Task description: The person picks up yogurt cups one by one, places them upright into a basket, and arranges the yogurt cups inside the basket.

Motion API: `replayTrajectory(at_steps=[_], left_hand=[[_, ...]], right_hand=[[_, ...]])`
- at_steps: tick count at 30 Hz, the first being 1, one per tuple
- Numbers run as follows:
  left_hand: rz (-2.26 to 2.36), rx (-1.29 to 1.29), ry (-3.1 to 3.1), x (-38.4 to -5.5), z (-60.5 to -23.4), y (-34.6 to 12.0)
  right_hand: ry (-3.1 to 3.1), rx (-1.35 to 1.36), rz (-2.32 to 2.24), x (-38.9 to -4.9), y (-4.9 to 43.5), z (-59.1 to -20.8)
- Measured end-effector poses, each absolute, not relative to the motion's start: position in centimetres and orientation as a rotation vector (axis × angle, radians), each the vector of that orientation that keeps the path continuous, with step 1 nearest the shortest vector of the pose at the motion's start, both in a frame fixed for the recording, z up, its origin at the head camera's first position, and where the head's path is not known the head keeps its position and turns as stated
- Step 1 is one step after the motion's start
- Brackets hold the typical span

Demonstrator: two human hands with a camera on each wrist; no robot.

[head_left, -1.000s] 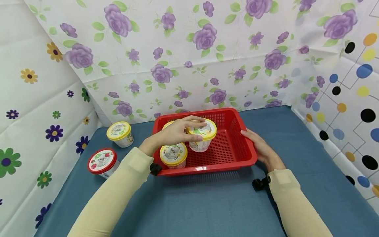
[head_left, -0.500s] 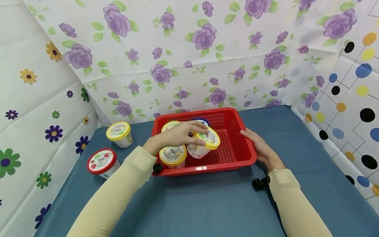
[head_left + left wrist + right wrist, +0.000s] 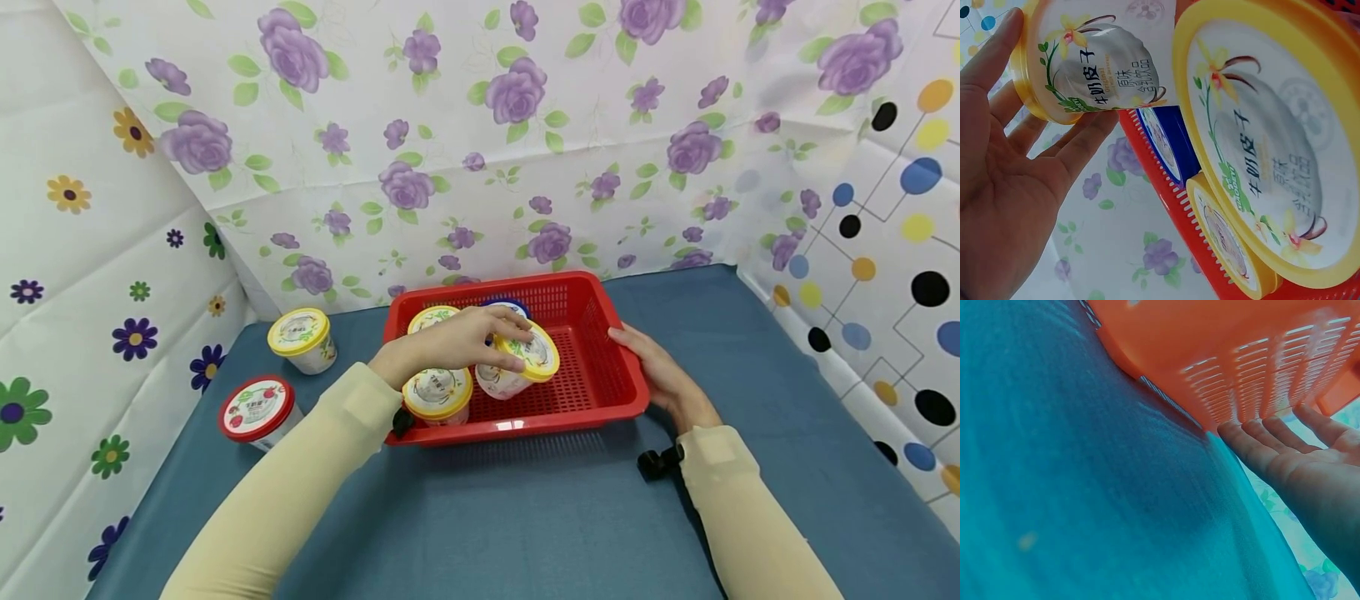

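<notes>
My left hand (image 3: 468,337) holds a white tub with a yellow lid (image 3: 540,354) inside the red basket (image 3: 525,429), its thumb and fingers round the lid. The tub tilts to the right. In the left wrist view the held tub (image 3: 1110,56) shows a flower print, and its base is out of view. My right hand (image 3: 660,375) grips the basket's right end. In the head view its thumb lies at the rim. In the right wrist view straight fingers (image 3: 1279,437) touch the slotted outer wall (image 3: 1260,362).
Two more yellow-lidded tubs, one in front (image 3: 438,392) and one behind (image 3: 432,317), stand in the basket's left part beside a blue-lidded tub (image 3: 506,307). Outside, on the blue cloth (image 3: 525,517), a yellow-lidded tub (image 3: 302,333) and a red-lidded tub (image 3: 258,410) stand at the left.
The held tub, upright one second ago, has tipped over to the right and sits slightly lower. The blue-lidded tub behind it has come into sight. My right hand stays on the basket.
</notes>
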State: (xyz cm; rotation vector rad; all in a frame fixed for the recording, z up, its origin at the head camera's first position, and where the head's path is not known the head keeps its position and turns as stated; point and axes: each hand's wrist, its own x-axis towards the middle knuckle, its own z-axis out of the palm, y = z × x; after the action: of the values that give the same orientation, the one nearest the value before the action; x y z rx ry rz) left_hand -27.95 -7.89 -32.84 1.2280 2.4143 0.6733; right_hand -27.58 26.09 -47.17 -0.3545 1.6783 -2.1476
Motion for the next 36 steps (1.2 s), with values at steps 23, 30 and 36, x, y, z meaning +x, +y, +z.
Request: replayTrajectory(at_steps=[23, 30, 36], left_hand=[[0.514, 1.260, 2.363, -28.3, -34.1, -5.8], [0.473, 1.262, 2.352, -28.1, -34.1, -5.2], [0.443, 1.272, 2.343, -28.2, -34.2, -4.9]], right_hand=[[1.659, -0.335, -2.155, -27.5, 26.0, -47.0], [1.666, -0.330, -2.154, -27.5, 26.2, -47.0], [1.671, -0.336, -2.153, -27.5, 26.2, -47.0]])
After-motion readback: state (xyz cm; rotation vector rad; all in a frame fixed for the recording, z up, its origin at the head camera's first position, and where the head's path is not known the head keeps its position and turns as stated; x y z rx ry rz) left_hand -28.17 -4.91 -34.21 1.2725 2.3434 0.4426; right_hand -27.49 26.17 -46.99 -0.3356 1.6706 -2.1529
